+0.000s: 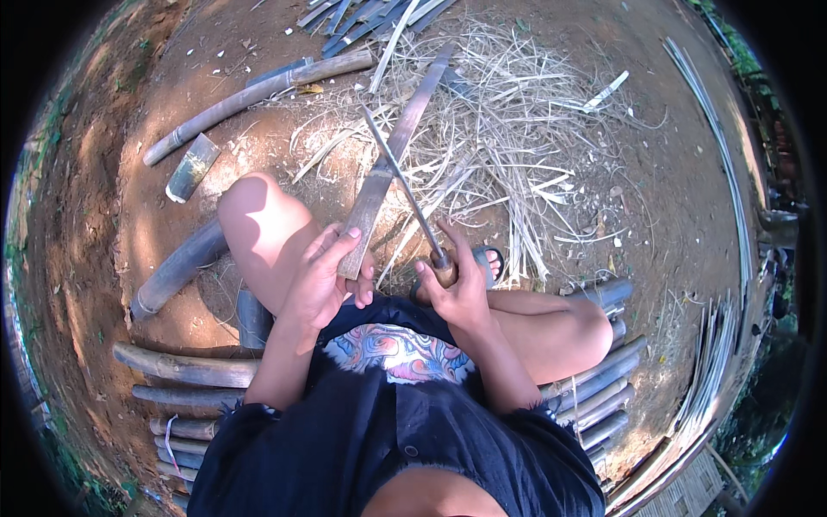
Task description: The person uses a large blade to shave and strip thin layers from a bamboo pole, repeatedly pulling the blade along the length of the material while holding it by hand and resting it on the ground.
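Note:
My left hand is closed around the lower end of a long flat bamboo slat, its thumb lying on the upper face. The slat slants away from me, up and to the right. In my right hand is the wooden handle of a long, thin-bladed knife. The blade points up and left and crosses over the slat around its middle; I cannot tell whether the two touch.
A heap of pale bamboo shavings covers the ground ahead. Dark slats lie beyond it. To the left are a bamboo pole and a short bamboo piece. Bamboo poles are under me. Thin strips lie at right.

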